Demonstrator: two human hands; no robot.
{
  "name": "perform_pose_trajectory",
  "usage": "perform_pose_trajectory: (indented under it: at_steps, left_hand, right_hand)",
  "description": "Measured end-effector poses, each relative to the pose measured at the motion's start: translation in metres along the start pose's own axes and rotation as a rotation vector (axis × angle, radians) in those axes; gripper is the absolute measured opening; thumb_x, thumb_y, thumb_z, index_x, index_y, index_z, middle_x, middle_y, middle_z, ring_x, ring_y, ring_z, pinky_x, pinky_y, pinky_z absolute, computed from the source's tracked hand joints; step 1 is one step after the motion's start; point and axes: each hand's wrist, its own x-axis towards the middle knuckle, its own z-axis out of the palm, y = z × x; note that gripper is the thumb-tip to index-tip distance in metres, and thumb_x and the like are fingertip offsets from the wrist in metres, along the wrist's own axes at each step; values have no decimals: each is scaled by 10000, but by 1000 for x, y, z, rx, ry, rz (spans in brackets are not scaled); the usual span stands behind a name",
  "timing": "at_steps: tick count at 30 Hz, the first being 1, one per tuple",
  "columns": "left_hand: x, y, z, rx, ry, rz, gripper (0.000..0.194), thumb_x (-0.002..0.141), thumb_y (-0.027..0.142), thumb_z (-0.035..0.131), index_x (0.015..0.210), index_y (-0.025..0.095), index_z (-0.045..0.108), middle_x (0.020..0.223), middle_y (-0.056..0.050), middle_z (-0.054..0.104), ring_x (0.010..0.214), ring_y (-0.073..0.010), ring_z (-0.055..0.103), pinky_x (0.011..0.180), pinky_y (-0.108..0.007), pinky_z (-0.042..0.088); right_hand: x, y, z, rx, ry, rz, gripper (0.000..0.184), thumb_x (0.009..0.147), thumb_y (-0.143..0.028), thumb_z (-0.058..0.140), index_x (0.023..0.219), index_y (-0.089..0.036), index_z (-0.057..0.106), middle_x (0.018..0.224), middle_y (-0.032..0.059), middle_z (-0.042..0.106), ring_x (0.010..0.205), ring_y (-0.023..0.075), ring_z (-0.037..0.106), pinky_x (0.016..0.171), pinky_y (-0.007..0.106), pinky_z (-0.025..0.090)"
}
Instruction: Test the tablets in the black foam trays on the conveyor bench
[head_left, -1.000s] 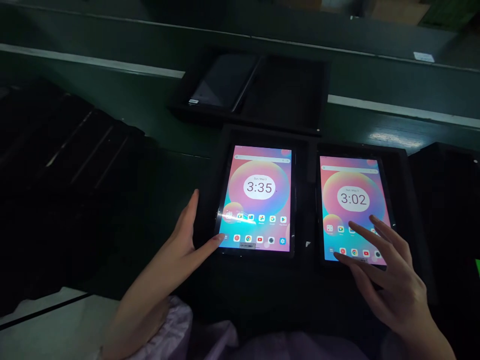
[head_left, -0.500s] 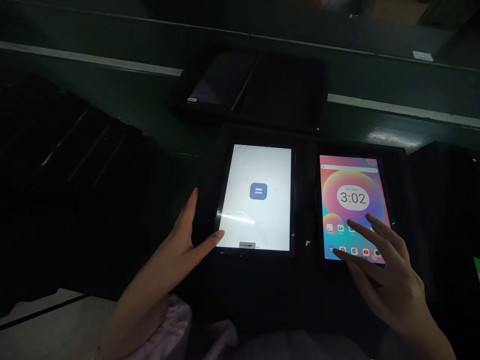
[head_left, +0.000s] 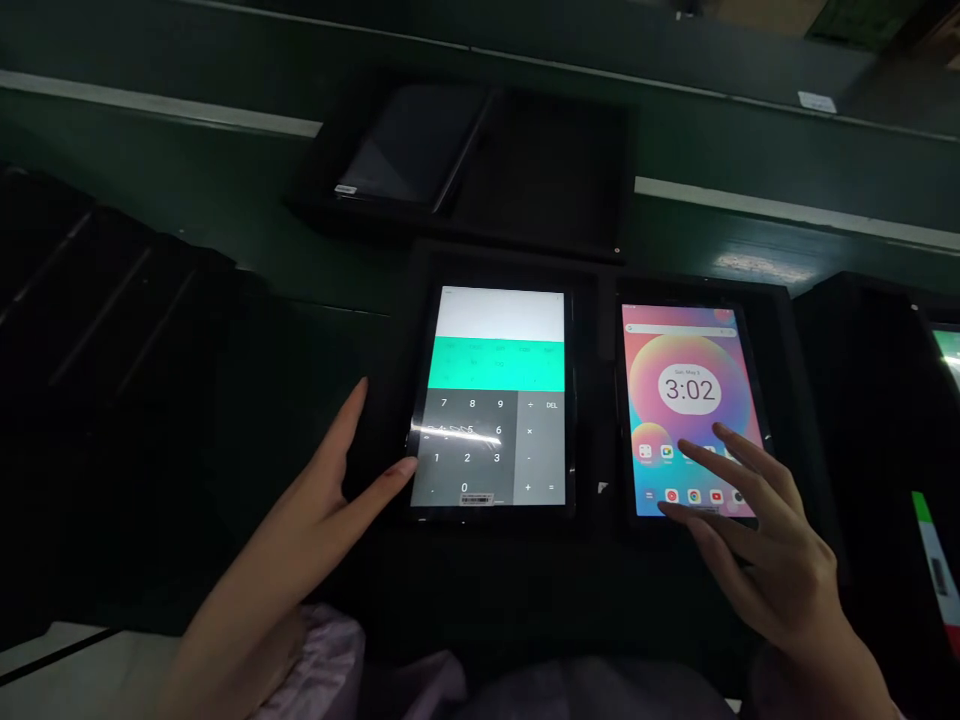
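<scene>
Two lit tablets lie side by side in a black tray (head_left: pixel 589 400). On the left tablet (head_left: pixel 491 400) a calculator shows, with a white top, a green band and dark number keys; a small barcode label sits at its lower edge. My left hand (head_left: pixel 322 500) is spread at that tablet's lower left, its thumb by the screen's edge. The right tablet (head_left: pixel 679 350) displays a colourful home screen reading 3:02 with app icons. Over its lower part hovers or rests my right hand (head_left: pixel 780 540), fingers apart; whether the fingertips touch the glass I cannot tell.
Behind stands another black tray (head_left: pixel 555 180) with a dark-screened tablet (head_left: pixel 412 140) in its left half. Stacked black trays (head_left: pixel 112 290) are at the left. At the right, another black tray (head_left: pixel 862 340) holds a partly visible screen with coloured bars (head_left: pixel 934 560).
The left tablet's screen has gone from a white page with a blue equals icon to the calculator keypad. The whole view has shifted slightly; both hands keep nearly the same pose.
</scene>
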Motion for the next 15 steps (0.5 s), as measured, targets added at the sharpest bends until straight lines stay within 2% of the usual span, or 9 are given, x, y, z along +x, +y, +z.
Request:
perform_pose_trajectory:
  at_steps: [2, 5, 8, 12, 14, 15]
  left_hand:
    - [2, 2, -1, -45, -11, -2, 900, 946, 671, 630, 1706, 402, 230, 1787, -12, 267, 1632, -342, 256, 1291, -593, 296]
    - [4, 6, -2, -92, -3, -35, 851, 951, 653, 641, 1688, 395, 301, 1770, 3, 319, 1626, -344, 282, 1298, -597, 291]
    - [0, 15, 1, -179, 110, -83, 716, 966, 611, 653, 1624, 422, 443, 1725, 24, 419, 1603, -353, 343, 1309, -599, 291]
    - [-7, 27, 8, -354, 318, -87, 446, 974, 522, 686, 1418, 479, 667, 1547, 64, 634, 1468, -342, 550, 1261, -583, 423]
    - [-3, 29, 11, -438, 374, -43, 336, 994, 438, 680, 1326, 440, 734, 1463, 64, 694, 1374, -297, 632, 1223, -521, 490]
    - [1, 29, 11, -492, 403, -7, 287, 999, 376, 680, 1273, 401, 764, 1410, 57, 720, 1301, -252, 673, 1171, -441, 540]
  right_hand:
    - [0, -1, 1, 4, -8, 10, 224, 971, -66, 651, 1052, -218, 795, 1522, 79, 609, 1517, 387, 460, 1077, 555, 570]
    - [2, -3, 2, -6, -47, 20, 232, 973, -86, 649, 1072, -220, 810, 1539, 80, 597, 1530, 388, 444, 1060, 542, 600]
    - [4, -3, -3, -8, -63, 34, 247, 979, -87, 633, 1063, -230, 816, 1541, 65, 600, 1541, 380, 431, 1085, 541, 588]
    - [5, -1, -15, 31, 53, 71, 317, 981, -52, 591, 1081, -262, 807, 1538, 19, 607, 1512, 344, 475, 1122, 530, 537]
    - [6, 1, -17, 21, 100, 84, 343, 969, -28, 600, 1081, -278, 806, 1524, -1, 619, 1493, 328, 498, 1104, 510, 536]
    - [7, 2, -15, 17, 106, 81, 339, 962, -24, 611, 1073, -276, 809, 1516, 2, 624, 1487, 328, 505, 1095, 505, 542]
